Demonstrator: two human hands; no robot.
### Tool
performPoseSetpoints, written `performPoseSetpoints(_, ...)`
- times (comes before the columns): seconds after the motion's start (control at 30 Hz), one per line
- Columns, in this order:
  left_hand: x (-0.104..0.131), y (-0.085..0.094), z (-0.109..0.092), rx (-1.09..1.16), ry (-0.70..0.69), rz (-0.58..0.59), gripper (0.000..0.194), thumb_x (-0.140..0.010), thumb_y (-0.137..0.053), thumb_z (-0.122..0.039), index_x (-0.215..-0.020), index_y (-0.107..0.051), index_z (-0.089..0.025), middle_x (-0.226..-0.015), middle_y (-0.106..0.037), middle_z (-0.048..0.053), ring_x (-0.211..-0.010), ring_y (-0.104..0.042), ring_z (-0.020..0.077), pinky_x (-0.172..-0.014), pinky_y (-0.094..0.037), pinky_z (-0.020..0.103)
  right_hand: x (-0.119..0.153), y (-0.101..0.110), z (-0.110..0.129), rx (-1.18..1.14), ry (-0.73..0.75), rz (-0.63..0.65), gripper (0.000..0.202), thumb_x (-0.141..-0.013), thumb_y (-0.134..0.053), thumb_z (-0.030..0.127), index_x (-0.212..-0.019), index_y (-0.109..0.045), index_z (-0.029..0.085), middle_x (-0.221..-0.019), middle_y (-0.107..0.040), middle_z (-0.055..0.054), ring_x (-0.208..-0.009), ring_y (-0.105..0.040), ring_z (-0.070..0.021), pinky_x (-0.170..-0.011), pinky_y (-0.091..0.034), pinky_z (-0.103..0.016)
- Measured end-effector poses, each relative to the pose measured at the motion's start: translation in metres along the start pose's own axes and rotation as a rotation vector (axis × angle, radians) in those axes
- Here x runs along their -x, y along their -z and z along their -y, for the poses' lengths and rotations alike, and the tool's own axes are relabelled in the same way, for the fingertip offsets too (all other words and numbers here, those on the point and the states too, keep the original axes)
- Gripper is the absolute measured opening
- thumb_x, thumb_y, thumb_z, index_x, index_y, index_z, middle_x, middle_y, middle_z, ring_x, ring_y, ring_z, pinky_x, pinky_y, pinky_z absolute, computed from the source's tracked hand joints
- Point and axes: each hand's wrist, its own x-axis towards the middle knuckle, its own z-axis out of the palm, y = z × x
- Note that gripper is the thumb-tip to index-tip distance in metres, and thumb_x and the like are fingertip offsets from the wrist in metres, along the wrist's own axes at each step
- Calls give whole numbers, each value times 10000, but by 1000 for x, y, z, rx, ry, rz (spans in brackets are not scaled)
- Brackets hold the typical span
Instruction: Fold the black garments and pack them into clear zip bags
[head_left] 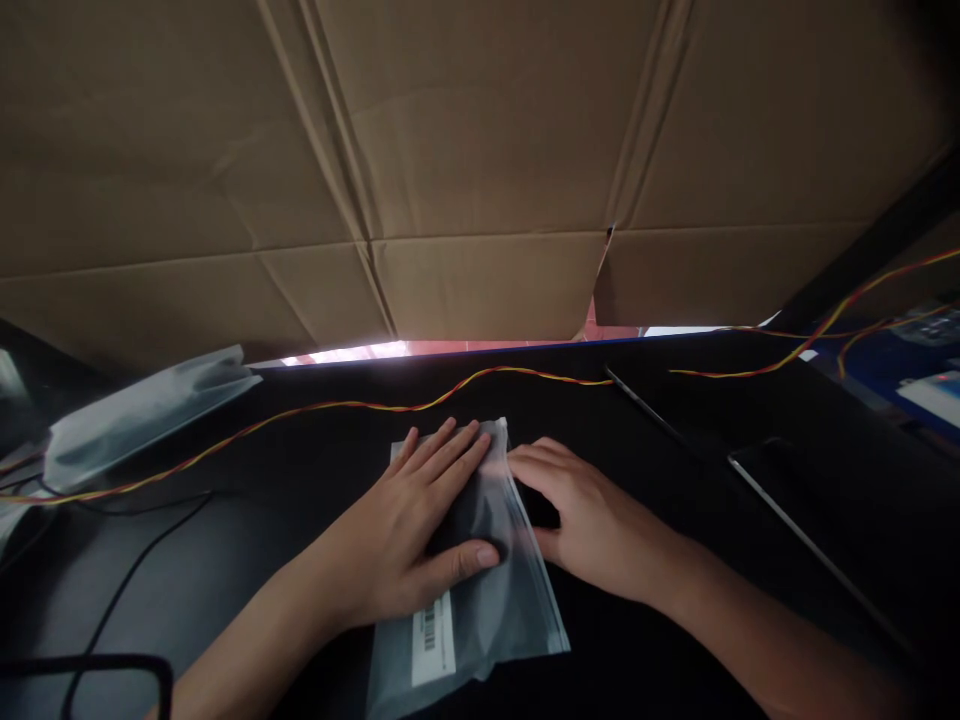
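Observation:
A translucent zip-lock bag [517, 600] with a white barcode label [433, 640] lies on the black tabletop. My left hand [420, 520] rests flat on top of it, fingers stretched out and thumb spread toward the zip edge. At that right-hand zip edge, my right hand [581, 510] touches the bag with its fingertips. Its fingers are bent and the thumb stands apart from them, with dark table showing in the gap. Where the fingertips meet the bag, they are partly hidden. The bag's contents cannot be made out.
Another translucent bag [150, 410] lies at the left. A twisted red-and-yellow wire [360, 405] crosses the back of the table [247, 560]. Two dark, flat, thin-edged objects [795, 520] [645, 400] lie at right. Cardboard [480, 150] hangs behind; a black cable [127, 580] runs at left.

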Motion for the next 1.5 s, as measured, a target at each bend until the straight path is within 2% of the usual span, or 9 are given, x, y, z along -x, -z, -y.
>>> performPoseSetpoints(0.13, 1, 1, 0, -5, -23, -26, 949, -1042, -561, -692, -1756, -75, -297, -1799, -271, 133, -1664, -225, 428, -1279, -204, 811, -3, -8, 0, -27, 32, -37, 145, -951, -792, 235, -1093, -760, 229, -1118, -778, -61, -1154, -662, -251, -1015, -551, -402)
performPoseSetpoints(0.27, 1, 7, 4, 23, -19, -73, 813, -1079, -517, -643, -1741, -204, -292, -1777, -344, 126, -1642, -316, 413, -1294, -233, 782, -6, 11, -7, -171, -47, -16, 175, -991, -732, 235, -1145, -805, 275, -1117, -806, -27, -1053, -724, -210, -948, -565, -360)
performPoseSetpoints(0.47, -7, 9, 4, 111, 150, -243, 509, -1112, -490, -475, -1536, -566, -203, -1419, -718, 132, -1323, -676, 322, -1129, -564, 541, -9, 22, -20, -62, -205, -222, 202, -1045, -628, 273, -1111, -819, 268, -1111, -832, -39, -982, -767, -211, -851, -556, -343)
performPoseSetpoints(0.53, -9, 6, 0, 144, 161, -272, 461, -1079, -560, -440, -1477, -613, -215, -1283, -751, 112, -1214, -707, 303, -1047, -597, 492, -9, 15, -17, -32, -196, -176, 196, -1048, -629, 299, -1049, -821, 257, -1023, -830, -35, -933, -768, -206, -825, -548, -333)
performPoseSetpoints(0.63, -11, 3, -7, 251, 191, -254, 415, -1067, -584, -390, -1456, -620, -251, -1171, -739, 75, -1062, -722, 251, -905, -606, 400, -9, 0, -9, -214, -301, -62, 250, -1065, -602, 390, -997, -779, 228, -865, -781, -12, -638, -704, -139, -596, -510, -271)
performPoseSetpoints(0.8, -12, 0, -15, 483, 217, -215, 296, -1084, -577, -338, -1374, -622, -300, -997, -725, -14, -847, -695, 159, -743, -530, 293, -13, -14, -3, -605, -485, 66, 278, -1042, -616, 462, -990, -678, 197, -915, -719, -8, -463, -614, -77, -353, -427, -187)
performPoseSetpoints(0.97, -13, -4, -19, 626, 205, -254, 229, -1087, -573, -284, -1314, -588, -308, -948, -697, -43, -840, -667, 139, -750, -512, 275, -14, -11, 3, -650, -463, 57, 225, -1031, -632, 407, -921, -629, 211, -659, -583, 72, -437, -555, -74, -344, -416, -150)
performPoseSetpoints(1.1, -15, -3, -17, 661, 223, -400, 151, -1054, -611, -256, -1204, -606, -271, -929, -672, -29, -856, -662, 147, -777, -531, 284, -9, -8, 15, -642, -470, 104, 258, -999, -652, 307, -785, -540, 218, -524, -493, 106, -411, -439, -47, -359, -340, -118)
performPoseSetpoints(1.5, -13, 10, 22, 396, 376, -627, 104, -1019, -643, -318, -1083, -613, -241, -904, -672, -13, -810, -658, 173, -718, -517, 311, 4, -6, 30, -763, -618, 632, 206, -905, -695, 259, -778, -534, 241, -422, -498, 119, -336, -409, -59, -359, -375, -130)
